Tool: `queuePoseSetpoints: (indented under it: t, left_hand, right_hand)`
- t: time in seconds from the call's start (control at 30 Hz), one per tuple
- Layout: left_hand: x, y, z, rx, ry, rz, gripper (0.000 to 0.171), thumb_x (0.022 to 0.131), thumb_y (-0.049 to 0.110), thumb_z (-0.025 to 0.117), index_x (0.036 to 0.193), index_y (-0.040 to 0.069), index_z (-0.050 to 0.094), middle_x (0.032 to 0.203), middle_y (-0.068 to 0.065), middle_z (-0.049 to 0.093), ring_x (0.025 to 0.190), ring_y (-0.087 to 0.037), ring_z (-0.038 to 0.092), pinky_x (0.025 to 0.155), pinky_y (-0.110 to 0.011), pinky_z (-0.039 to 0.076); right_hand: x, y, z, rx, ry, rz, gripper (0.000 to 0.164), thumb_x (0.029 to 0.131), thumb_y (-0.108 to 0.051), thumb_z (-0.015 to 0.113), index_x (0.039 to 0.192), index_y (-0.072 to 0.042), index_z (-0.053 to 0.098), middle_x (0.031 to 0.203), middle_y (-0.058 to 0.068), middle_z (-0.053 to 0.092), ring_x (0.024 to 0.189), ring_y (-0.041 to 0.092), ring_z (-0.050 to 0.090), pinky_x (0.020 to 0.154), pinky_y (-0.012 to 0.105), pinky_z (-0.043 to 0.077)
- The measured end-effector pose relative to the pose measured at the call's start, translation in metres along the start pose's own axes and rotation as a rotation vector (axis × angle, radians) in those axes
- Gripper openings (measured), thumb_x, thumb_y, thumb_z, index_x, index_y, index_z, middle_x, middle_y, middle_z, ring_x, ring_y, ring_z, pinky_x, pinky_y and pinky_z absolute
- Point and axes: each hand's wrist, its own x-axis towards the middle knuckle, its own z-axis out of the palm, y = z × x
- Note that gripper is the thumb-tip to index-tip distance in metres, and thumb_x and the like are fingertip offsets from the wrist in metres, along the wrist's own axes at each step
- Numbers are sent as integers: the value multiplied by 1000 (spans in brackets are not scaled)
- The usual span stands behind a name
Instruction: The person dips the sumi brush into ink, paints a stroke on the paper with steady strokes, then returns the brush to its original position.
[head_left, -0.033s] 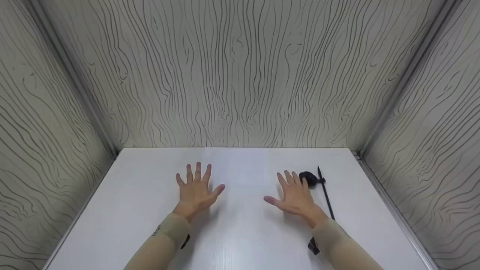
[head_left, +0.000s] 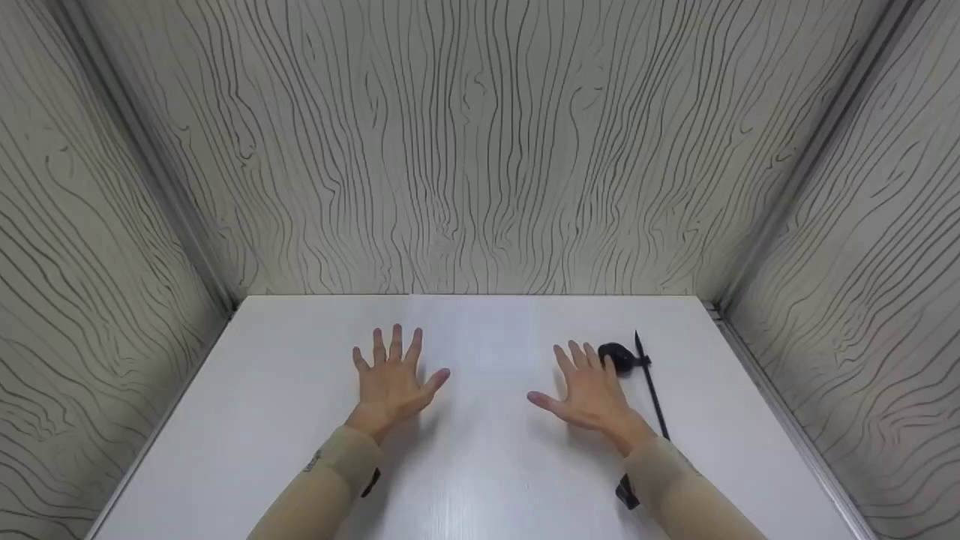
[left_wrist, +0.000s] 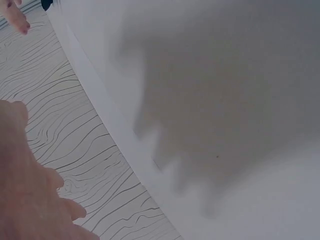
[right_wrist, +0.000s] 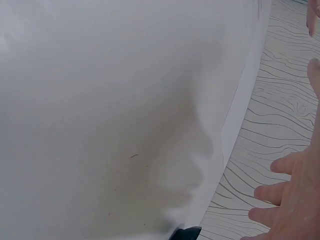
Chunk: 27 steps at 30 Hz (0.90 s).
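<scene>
My left hand (head_left: 390, 384) hovers palm down over the left half of the white table (head_left: 480, 465), fingers straight and spread, holding nothing. On the right, my right hand (head_left: 592, 394) is held the same way, its thumb pointing inward. Its little finger overlaps a rounded black thing (head_left: 616, 355) in the head view. That black thing joins, by a small clip-like piece, a thin black rod (head_left: 651, 386) with a pointed far end. The rod's near end is hidden behind my right forearm. In the right wrist view, a black tip (right_wrist: 186, 233) shows at the bottom edge.
A wood-grain patterned wall (head_left: 465, 150) rises behind the table's far edge, with similar panels at left (head_left: 75, 262) and right (head_left: 877, 262). Metal rails run along the corners. Small black pieces (head_left: 627, 493) show beneath my sleeves at the wrists. Both hands cast shadows on the tabletop.
</scene>
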Motion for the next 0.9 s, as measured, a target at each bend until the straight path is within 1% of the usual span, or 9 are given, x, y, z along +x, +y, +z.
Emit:
queuePoseSetpoints:
  t: [0.1,0.2,0.3,0.4,0.6,0.77,0.9]
  left_hand:
    - [-1,1,-2,-1,6,7,96,105,78,49,178,17,34,186,-25,27,172,-60,20,132,-87,17]
    - [-1,3,-3,-2,9,16,95,106,76,51,177,15,35,184,-28,30,171,-61,24,132,-85,23]
    - [-2,5,-3,-7,19,27,94,106,75,51,176,14,38,181,-30,35,167,-62,32,129,-84,30]
    - [-3,6,-1,-9,14,35,92,107,76,50,175,14,40,179,-30,40,164,-62,38,127,-83,34]
    - [-2,4,4,-17,-19,36,90,108,72,50,172,9,45,173,-31,49,161,-61,44,127,-77,41]
    - [-1,3,7,-4,-19,34,82,109,63,57,166,5,52,164,-30,59,155,-57,53,123,-72,48]
    - [-1,4,10,-11,-9,40,75,110,59,60,157,1,61,153,-27,68,142,-51,64,114,-66,56]
  right_hand:
    - [0,-2,-2,5,-3,-6,114,97,-86,58,176,-6,35,183,27,33,172,55,27,135,80,19]
    - [0,-4,-3,21,-1,-14,112,99,-84,59,175,-5,36,182,27,35,170,55,29,135,79,22]
    - [1,-5,-4,37,2,-17,109,100,-82,59,174,-4,37,181,28,37,169,56,33,135,76,26]
    - [2,-5,-3,48,2,-16,108,101,-80,59,174,-4,38,180,27,40,167,55,36,135,74,30]
    - [4,-6,-2,66,-13,-11,102,103,-77,61,170,-3,45,174,28,48,161,54,45,131,72,38]
    - [5,-7,-1,96,-41,11,95,102,-71,68,166,-3,50,170,27,53,159,52,49,131,70,39]
    - [7,-7,0,116,-52,40,85,99,-59,77,161,-3,58,164,24,61,156,49,55,131,66,42]
